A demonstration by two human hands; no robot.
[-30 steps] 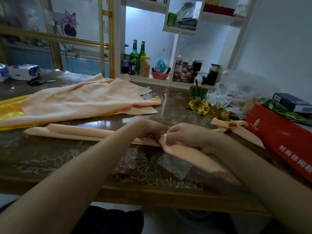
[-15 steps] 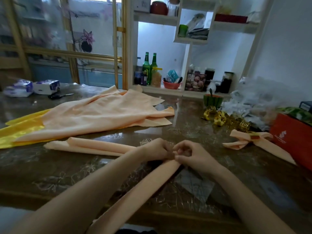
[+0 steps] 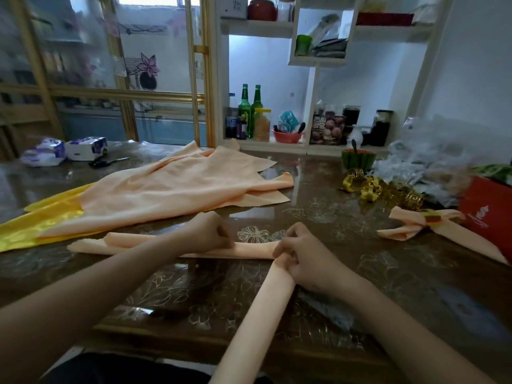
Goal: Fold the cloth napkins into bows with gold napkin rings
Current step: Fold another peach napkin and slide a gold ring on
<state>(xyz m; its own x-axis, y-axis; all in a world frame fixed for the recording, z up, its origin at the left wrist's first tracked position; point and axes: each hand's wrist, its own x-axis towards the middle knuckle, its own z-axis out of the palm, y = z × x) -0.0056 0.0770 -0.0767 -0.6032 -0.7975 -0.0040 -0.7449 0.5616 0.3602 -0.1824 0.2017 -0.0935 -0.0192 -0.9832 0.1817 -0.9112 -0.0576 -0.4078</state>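
Note:
A peach napkin (image 3: 250,249) folded into a long strip lies across the table in front of me and bends at its right end, one tail hanging toward me over the table's edge. My left hand (image 3: 210,231) grips the strip near its middle. My right hand (image 3: 300,252) pinches the strip at the bend. Several gold napkin rings (image 3: 371,189) lie in a heap at the right. A finished peach bow (image 3: 412,224) with a ring round it lies to the right of my hands.
A pile of loose peach napkins (image 3: 177,187) lies on yellow cloth (image 3: 41,217) at the left. A red box (image 3: 490,214), crumpled plastic bags (image 3: 432,159) and a watermelon-patterned cup (image 3: 358,159) stand at the right. Tissue packs (image 3: 86,148) and scissors (image 3: 106,162) sit far left.
My hands have drawn apart along the strip, the left going left and the right going right. The strip now lies flatter on the table with its bend under my right hand.

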